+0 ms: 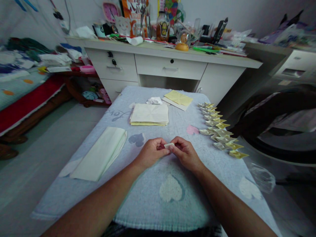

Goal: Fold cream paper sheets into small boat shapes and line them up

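Observation:
A small folded piece of white paper [169, 145] is pinched between both hands, above the middle of the cloth-covered table [148, 194]. My left hand [153, 149] grips its left end with thumb and fingers. At its right end, the thumb and fingers of my right hand [185, 152] are closed on it. Beyond the hands lies a stack of white and yellow paper sheets [149, 114]. Along the right edge stand several folded paper boats [221, 133], white and yellow. My fingers hide part of the folded paper.
Left of my hands lies a long folded pale sheet [101, 153]. Crumpled paper [154, 100] and loose yellow sheets [178, 97] are at the far side. A cluttered white desk [170, 65] stands behind, a washing machine [291, 108] to the right, a bed [29, 95] to the left.

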`<state>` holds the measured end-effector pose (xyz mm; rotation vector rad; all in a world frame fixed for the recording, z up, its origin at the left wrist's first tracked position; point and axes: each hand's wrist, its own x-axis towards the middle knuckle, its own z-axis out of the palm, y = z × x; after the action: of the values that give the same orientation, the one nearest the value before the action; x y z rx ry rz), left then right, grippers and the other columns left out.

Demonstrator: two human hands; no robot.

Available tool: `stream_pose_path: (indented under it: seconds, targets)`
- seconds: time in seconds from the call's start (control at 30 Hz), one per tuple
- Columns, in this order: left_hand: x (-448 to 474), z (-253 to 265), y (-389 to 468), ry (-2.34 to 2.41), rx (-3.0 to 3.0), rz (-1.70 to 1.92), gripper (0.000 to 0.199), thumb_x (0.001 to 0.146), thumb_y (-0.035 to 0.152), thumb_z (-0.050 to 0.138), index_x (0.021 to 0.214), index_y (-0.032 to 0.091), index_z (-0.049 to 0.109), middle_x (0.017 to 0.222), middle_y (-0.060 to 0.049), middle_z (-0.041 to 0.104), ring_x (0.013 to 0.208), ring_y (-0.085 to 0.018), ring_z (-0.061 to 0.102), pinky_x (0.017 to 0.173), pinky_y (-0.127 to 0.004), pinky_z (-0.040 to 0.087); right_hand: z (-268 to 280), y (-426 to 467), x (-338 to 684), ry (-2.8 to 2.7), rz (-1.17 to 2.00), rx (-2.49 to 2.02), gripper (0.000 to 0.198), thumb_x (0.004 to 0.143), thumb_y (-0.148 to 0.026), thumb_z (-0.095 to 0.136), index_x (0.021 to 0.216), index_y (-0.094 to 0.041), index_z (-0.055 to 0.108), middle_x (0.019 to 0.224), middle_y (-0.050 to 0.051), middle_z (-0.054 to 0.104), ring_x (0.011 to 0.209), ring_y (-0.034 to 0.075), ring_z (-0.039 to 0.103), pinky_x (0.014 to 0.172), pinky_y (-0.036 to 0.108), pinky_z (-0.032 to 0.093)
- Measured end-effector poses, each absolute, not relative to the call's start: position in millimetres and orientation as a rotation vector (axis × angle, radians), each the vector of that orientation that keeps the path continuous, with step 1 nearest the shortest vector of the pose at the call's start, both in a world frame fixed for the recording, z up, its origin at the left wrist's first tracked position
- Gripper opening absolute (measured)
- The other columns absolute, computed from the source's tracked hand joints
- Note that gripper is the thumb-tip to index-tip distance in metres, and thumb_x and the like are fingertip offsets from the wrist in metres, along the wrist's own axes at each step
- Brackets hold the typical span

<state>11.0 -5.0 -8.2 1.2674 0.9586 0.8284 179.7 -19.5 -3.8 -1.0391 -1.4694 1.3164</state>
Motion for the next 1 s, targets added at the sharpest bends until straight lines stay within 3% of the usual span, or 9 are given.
stream_pose_path:
  seconds: [0.63, 0.9, 1.0]
  targets:
    - [11.5, -1.9, -6.7, 0.940, 1.305, 0.809, 0.029, 0.075, 0.041, 0.069, 0.074, 0.015, 0.056, 0.066, 0.000, 0.064, 0.059, -0.010, 0.057, 0.056, -0.022, 0.040, 3.9, -21.3, 178.6, -1.586, 1.242, -1.132, 0.028, 0.087, -0.046, 0.059, 0.080, -0.018, 0.060, 0.068, 0.000, 0.062, 0.063, 0.013, 0.055, 0.061, 0.025, 0.042]
    - [10.6, -4.0, -6.5, 0.951, 1.407, 0.913, 0.019, 0.079, 0.030, 0.064, 0.089, 0.016, 0.056, 0.076, 0.001, 0.057, 0.070, -0.010, 0.054, 0.063, -0.021, 0.041, -3.5, -16.6, 183.3, -1.629, 1.277, -1.146, 0.029, 0.087, -0.044, 0.058, 0.075, -0.017, 0.058, 0.066, -0.002, 0.057, 0.060, 0.011, 0.050, 0.059, 0.024, 0.039]
    - [9.6, -5.8, -4.8, 0.948, 1.431, 0.926, 0.013, 0.080, 0.025, 0.059, 0.088, 0.017, 0.054, 0.073, 0.003, 0.054, 0.067, -0.010, 0.052, 0.062, -0.021, 0.040, -5.7, -16.2, 182.3, -1.689, 1.216, -1.224, 0.022, 0.086, -0.039, 0.059, 0.082, -0.018, 0.059, 0.067, -0.001, 0.059, 0.061, 0.012, 0.052, 0.058, 0.023, 0.039]
